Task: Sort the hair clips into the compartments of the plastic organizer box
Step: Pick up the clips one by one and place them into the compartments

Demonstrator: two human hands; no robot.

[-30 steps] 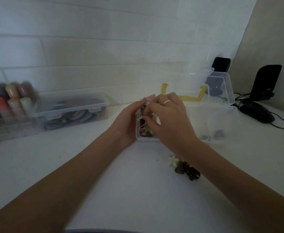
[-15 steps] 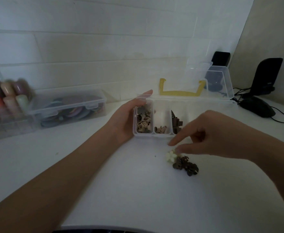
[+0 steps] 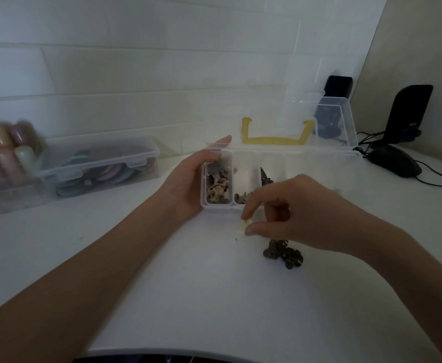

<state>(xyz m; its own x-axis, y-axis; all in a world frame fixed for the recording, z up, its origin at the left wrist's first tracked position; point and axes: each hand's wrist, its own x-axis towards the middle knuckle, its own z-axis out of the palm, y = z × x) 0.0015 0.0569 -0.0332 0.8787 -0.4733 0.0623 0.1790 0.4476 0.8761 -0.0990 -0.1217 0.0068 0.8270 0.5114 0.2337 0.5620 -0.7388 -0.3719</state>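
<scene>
A clear plastic organizer box (image 3: 316, 163) lies open on the white table, its lid with a yellow handle leaning back against the wall. My left hand (image 3: 188, 182) grips the box's left end, thumb along its far rim. The leftmost compartment holds beige and brown hair clips (image 3: 216, 187); the one beside it holds a few brown clips (image 3: 242, 197). My right hand (image 3: 290, 218) pinches a small cream hair clip (image 3: 244, 227) between thumb and forefinger, just in front of the box. A small pile of dark brown clips (image 3: 284, 254) lies on the table under my right wrist.
A closed clear box of coloured items (image 3: 99, 166) sits at the left, beside a rack of pastel bottles (image 3: 5, 153). Behind the organizer stands another clear container (image 3: 340, 121). A black mouse (image 3: 395, 159) with its cable and a black stand (image 3: 408, 111) occupy the right corner.
My right hand left the box, came down to the pile on the table and closed thumb and forefinger on the cream clip. My left hand stayed on the box's left end.
</scene>
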